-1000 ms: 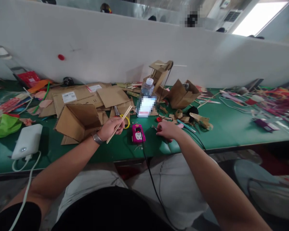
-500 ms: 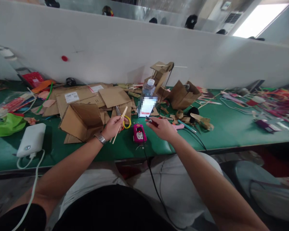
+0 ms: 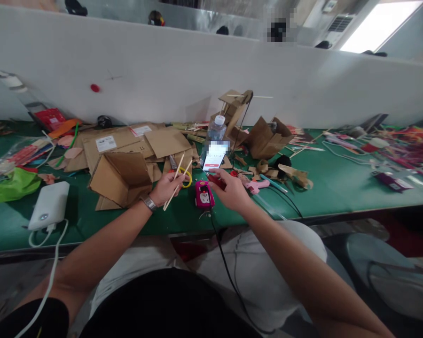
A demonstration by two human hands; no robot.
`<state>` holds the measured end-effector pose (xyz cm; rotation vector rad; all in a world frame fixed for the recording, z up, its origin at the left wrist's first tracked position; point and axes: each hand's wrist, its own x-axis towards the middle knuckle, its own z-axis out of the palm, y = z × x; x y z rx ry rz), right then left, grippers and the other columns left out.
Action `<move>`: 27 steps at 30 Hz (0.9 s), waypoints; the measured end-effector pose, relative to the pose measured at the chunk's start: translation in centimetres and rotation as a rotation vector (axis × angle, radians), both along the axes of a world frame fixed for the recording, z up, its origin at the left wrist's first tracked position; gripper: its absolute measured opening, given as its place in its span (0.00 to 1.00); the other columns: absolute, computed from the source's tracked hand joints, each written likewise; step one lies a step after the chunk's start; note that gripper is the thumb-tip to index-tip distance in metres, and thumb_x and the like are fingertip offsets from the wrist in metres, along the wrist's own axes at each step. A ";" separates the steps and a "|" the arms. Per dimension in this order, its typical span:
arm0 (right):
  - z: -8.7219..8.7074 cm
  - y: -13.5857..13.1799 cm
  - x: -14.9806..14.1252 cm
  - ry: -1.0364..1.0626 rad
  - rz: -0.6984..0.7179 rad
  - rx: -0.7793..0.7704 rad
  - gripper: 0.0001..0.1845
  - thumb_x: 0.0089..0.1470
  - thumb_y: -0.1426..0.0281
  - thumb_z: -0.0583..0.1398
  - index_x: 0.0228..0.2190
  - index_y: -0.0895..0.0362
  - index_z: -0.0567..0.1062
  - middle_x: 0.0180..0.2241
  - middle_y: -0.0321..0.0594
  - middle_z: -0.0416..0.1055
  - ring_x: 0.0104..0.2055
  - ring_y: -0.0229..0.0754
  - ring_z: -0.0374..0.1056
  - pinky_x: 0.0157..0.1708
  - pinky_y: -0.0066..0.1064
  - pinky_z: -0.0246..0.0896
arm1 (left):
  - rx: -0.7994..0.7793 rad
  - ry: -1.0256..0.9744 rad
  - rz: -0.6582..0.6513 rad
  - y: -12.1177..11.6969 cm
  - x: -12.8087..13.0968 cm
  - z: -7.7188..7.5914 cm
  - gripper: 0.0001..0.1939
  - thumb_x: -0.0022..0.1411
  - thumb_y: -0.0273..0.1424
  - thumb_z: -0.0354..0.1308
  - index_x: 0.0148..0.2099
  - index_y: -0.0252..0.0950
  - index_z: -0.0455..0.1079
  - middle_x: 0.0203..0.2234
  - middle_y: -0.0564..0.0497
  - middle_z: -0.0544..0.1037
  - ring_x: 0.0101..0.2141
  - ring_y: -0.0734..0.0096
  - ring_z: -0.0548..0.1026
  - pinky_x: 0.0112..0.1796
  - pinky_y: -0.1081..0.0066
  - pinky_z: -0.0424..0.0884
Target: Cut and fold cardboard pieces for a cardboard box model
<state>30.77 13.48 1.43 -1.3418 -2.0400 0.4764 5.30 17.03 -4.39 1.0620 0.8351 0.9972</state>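
My left hand is closed round thin wooden sticks, which cross and point up and away from me. Just behind it lie scissors with a yellow handle. My right hand is closed on a small tool with a dark red handle; the fingers hide most of it, so its kind is unclear. A pink socket block with a black cable sits between both hands. A lit phone leans against a plastic bottle behind them. By my right wrist lies a pink glue gun.
An open cardboard box stands left of my left hand, with flat cardboard behind. A white power bank with a cable is at far left. Cardboard constructions and scraps occupy the back right. A white partition rises behind the green table.
My right hand has moved slightly left and down, nearer the socket block, with the red-handled tool. The sticks in my left hand have spread apart at their upper ends.
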 end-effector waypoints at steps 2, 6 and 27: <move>-0.2 -0.1 -0.3 0.056 -0.027 -0.003 0.18 0.64 0.63 0.63 0.53 0.55 0.78 0.44 0.46 0.83 0.44 0.51 0.80 0.48 0.42 0.74 | -0.004 -0.003 -0.003 0.0 0.0 0.0 0.23 0.62 0.48 0.72 0.44 0.31 0.78 0.19 0.60 0.64 0.15 0.85 0.57 0.18 0.78 0.51; -0.4 0.0 -0.6 0.078 0.014 0.093 0.17 0.59 0.70 0.63 0.50 0.54 0.78 0.51 0.49 0.77 0.52 0.53 0.76 0.52 0.44 0.73 | -0.014 -0.011 -0.010 -0.1 0.1 -0.1 0.27 0.60 0.49 0.72 0.48 0.31 0.78 0.20 0.60 0.66 0.15 0.85 0.57 0.18 0.79 0.52; -0.4 -1.3 -1.6 0.444 -0.019 0.015 0.12 0.62 0.64 0.64 0.47 0.52 0.74 0.45 0.44 0.81 0.44 0.50 0.81 0.48 0.43 0.77 | 0.004 0.086 0.158 0.0 -0.2 0.2 0.27 0.59 0.44 0.74 0.54 0.34 0.74 0.18 0.63 0.65 0.15 0.83 0.59 0.17 0.79 0.52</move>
